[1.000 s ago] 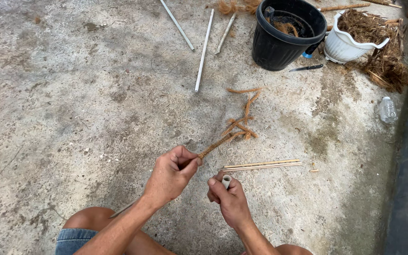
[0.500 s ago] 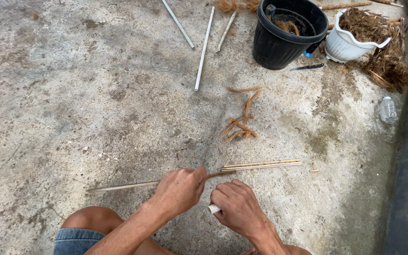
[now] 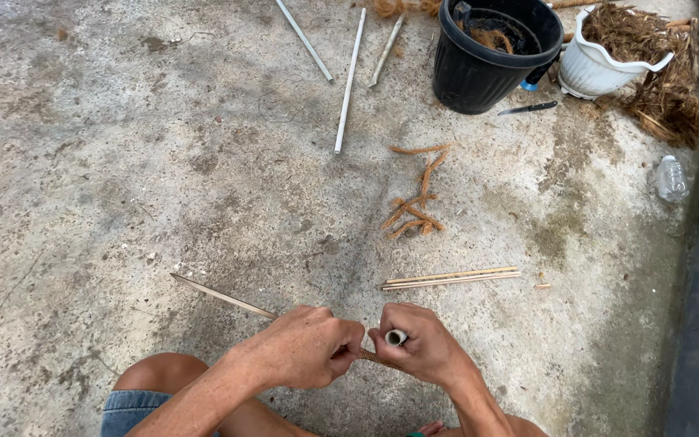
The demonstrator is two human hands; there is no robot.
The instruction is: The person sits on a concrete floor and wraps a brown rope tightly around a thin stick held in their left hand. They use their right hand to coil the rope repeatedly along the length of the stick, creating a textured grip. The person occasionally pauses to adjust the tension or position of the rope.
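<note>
Low over the concrete floor (image 3: 163, 162), the left hand (image 3: 305, 348) is closed around a thin stick (image 3: 220, 295), steadying it level, while the right hand (image 3: 422, 348) grips a small pale tube (image 3: 396, 337) at its end. Two more sticks (image 3: 451, 278) lie nearby within reach.

Hands (image 3: 366, 352) at 6 o'clock; paired sticks (image 3: 451, 277) just beyond; fibre scraps (image 3: 416, 206) centre; rods (image 3: 349, 77) at 12; bucket (image 3: 487, 69), pot (image 3: 600, 69) at 1; bottle (image 3: 671, 178) at 3.
</note>
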